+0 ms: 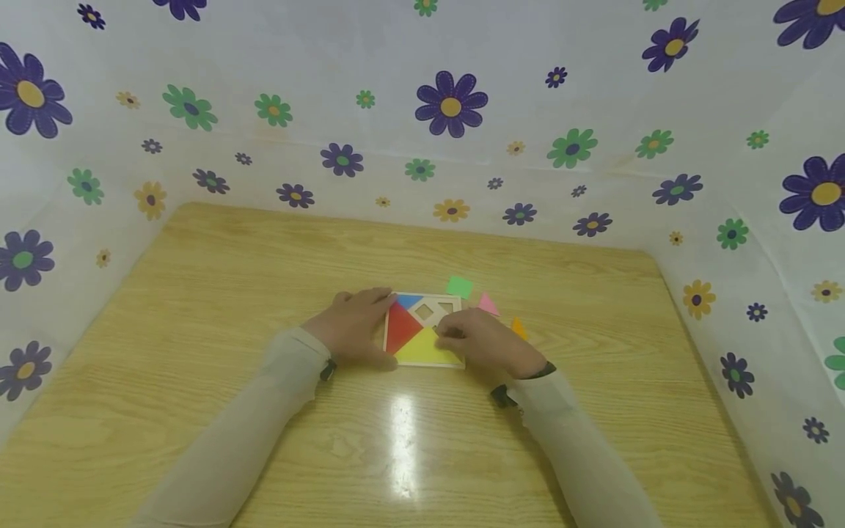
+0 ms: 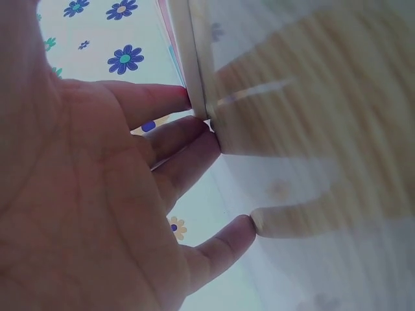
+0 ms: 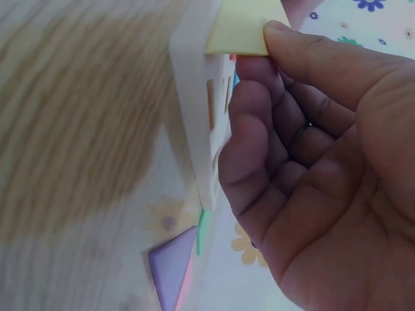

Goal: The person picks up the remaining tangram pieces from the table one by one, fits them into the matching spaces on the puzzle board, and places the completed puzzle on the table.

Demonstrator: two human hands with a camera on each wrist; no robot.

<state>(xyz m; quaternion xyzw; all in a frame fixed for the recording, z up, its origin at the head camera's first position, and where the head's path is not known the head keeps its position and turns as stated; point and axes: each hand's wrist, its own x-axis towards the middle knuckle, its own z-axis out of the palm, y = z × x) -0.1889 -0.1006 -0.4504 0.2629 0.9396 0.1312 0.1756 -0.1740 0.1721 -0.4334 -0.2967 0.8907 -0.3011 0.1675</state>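
A square wooden tangram board (image 1: 429,365) lies on the table between the hands. A red triangle (image 1: 400,328) and a blue piece (image 1: 408,301) sit in it, and bare recesses show at its upper right. My left hand (image 1: 353,326) rests along the board's left side, fingers stretched out, fingertips at the board's edge in the left wrist view. With thumb and curled fingers, my right hand (image 1: 488,341) pinches the yellow triangle (image 3: 243,29), which juts past the board's edge in the right wrist view. The fingers hide part of the board's right side.
Beyond the board's upper right corner lies a green piece (image 1: 460,287). A pink triangle (image 1: 488,303) and an orange piece (image 1: 519,328) lie right of the board, the orange one partly behind the right hand. Flower-patterned white cloth (image 1: 389,176) encloses the wooden table (image 1: 264,249) at the back and sides.
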